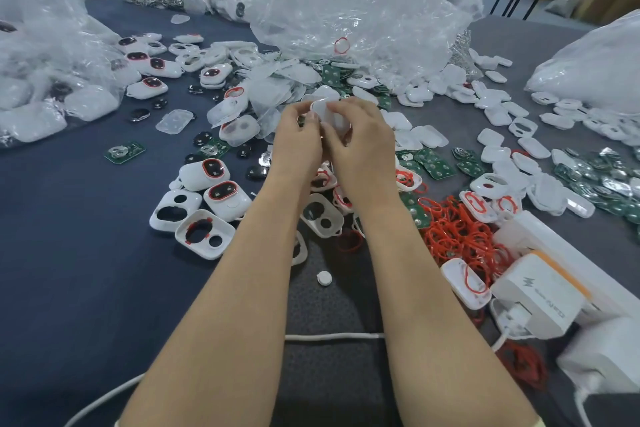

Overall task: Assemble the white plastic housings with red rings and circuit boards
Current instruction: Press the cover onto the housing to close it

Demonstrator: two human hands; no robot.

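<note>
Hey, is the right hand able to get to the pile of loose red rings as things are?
Likely not yet: the right hand and left hand both grip a white housing. The red rings lie uncovered nearby, to its right.

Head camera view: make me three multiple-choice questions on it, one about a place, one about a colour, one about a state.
1. Where does the loose heap of red rings lie?
A. on the person's right, near the white charger
B. inside a cardboard box
C. on the floor

2. What colour are the circuit boards?
A. blue
B. green
C. yellow

3. What are the left hand and right hand doing?
A. both open, holding nothing
B. gripping one white housing together
C. holding scissors

Answers: 1 A, the heap sits just left of the charger; 2 B, every board seen is green; 3 B, fingers of both hands curl round the housing.
</note>
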